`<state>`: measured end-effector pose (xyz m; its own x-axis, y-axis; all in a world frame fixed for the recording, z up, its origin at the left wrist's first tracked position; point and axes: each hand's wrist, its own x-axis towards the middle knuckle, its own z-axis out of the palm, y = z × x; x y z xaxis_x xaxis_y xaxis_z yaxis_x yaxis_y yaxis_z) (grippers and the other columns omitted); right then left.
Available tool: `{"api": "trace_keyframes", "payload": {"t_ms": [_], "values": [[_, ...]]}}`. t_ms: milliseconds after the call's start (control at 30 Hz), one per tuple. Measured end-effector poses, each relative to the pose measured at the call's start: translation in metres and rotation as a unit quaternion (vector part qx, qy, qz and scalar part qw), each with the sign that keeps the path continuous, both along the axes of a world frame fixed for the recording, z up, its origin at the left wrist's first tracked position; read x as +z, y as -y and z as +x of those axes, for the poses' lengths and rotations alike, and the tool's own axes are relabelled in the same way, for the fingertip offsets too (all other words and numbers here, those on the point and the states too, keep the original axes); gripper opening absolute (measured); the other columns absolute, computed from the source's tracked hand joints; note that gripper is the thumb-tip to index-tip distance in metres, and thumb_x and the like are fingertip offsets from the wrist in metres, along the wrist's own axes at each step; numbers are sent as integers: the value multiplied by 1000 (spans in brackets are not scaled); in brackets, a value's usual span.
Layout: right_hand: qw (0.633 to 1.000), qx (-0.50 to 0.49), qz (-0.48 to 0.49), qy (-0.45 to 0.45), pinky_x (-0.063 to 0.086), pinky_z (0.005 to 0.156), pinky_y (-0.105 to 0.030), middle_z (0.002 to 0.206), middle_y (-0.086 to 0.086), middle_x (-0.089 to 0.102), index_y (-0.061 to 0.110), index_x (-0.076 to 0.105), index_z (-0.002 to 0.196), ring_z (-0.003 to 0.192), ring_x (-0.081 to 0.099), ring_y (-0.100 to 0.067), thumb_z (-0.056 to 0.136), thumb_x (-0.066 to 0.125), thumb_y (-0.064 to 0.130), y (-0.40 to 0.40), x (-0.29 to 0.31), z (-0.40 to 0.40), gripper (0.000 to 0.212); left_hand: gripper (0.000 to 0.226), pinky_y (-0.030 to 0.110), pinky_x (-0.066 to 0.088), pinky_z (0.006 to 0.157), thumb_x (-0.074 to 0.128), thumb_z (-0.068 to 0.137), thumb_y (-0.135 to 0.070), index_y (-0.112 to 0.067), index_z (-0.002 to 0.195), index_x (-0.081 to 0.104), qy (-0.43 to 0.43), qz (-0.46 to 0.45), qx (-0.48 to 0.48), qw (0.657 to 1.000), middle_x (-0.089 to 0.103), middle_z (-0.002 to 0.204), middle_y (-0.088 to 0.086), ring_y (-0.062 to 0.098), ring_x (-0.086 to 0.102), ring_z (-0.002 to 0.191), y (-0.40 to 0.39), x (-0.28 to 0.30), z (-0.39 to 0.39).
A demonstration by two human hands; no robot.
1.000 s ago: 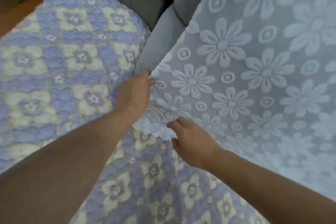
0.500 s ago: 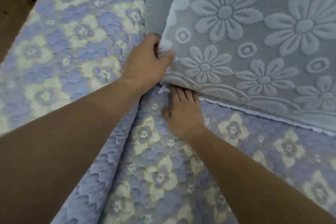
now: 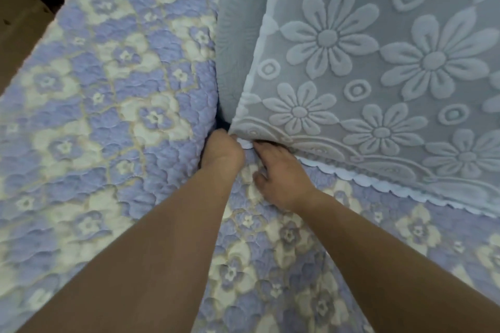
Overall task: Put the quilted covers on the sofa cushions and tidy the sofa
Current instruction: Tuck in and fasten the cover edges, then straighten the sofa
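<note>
A sofa fills the view, and at 10 o'clock a strip of brown floor (image 3: 16,21) shows beside it. Two quilted covers with purple and cream flowers are visible: one quilted cover (image 3: 108,89) lies over the cushion at 9 o'clock, and the second quilted cover (image 3: 297,265) lies over the seat at 6 o'clock. One grey back cushion (image 3: 235,43) stands at 1 o'clock, under one pale lace cover (image 3: 378,62) with raised daisies and a scalloped edge. Two bare hands meet at the lower corner of this cushion, near the centre. The left hand (image 3: 223,150) is curled and pinches the corner of the lace cover. The right hand (image 3: 278,173) lies on the seat cover, its fingers pushed under the lace edge; I cannot tell whether they grip anything.
</note>
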<state>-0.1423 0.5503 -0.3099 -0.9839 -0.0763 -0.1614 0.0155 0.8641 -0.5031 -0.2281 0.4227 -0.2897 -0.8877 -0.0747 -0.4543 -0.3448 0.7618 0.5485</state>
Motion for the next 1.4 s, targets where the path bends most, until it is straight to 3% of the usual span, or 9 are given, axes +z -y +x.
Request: {"api": "trace_keyframes", "payload": {"t_ms": [133,267,467,600,767,867,1000,1233,1400], "values": [[1000,17,12,5,15,122,-36,160,5,27,21,22,157,146,21,-18,93,54,32,-2,0,-2,73,41,43,34,110,42,105,-24,-5,141,49,-88,-54,106,989,48,147,19,36,45,136,-9,-17,2],[1000,20,3,21,16,121,-35,161,2,26,20,20,158,147,21,-20,92,55,33,-7,-4,-3,75,41,43,39,105,39,105,-34,-8,134,53,-116,-40,124,985,55,139,20,37,50,129,-8,-27,14],[999,-20,-42,29,26,116,-34,154,1,38,23,30,154,141,33,-21,90,55,20,-9,2,-6,69,24,36,54,92,69,90,-23,-12,111,69,-64,163,27,984,66,113,2,23,64,103,11,-25,16],[999,-15,-40,16,28,116,-37,152,1,40,24,30,154,140,34,-22,90,55,19,-9,3,-6,69,27,33,47,71,67,91,-33,-7,87,60,-82,109,41,990,66,91,10,30,64,89,5,-33,5],[997,20,57,44,15,122,-37,162,0,22,17,16,157,147,19,-23,96,48,33,7,2,-15,71,42,43,50,92,59,91,-42,-9,117,58,-155,-48,78,984,64,121,14,34,60,112,-5,-37,4],[990,41,112,74,19,119,-37,159,-2,28,17,21,155,144,26,-26,96,46,36,12,1,-30,66,18,39,46,88,54,91,-14,-13,107,64,-298,-13,-106,949,62,112,8,26,55,103,-1,-38,31],[992,56,113,17,13,122,-40,160,-4,27,13,27,155,147,23,-26,102,40,30,2,4,-5,57,42,39,42,105,40,98,-24,-16,136,54,-242,30,-350,905,58,134,7,25,53,124,20,-40,18],[923,-315,212,59,27,114,-58,151,-23,39,8,39,148,138,34,-44,97,24,55,-121,5,131,71,68,54,4,121,15,98,-57,-27,159,12,-65,-255,-338,903,8,167,-3,26,4,152,-30,-34,16],[913,-332,205,119,2,122,-54,162,-18,20,13,22,157,149,12,-39,100,21,57,-153,-25,90,71,65,58,11,119,18,97,-43,-13,153,28,-95,-300,-297,901,26,161,11,37,17,147,-45,-36,32]]}}
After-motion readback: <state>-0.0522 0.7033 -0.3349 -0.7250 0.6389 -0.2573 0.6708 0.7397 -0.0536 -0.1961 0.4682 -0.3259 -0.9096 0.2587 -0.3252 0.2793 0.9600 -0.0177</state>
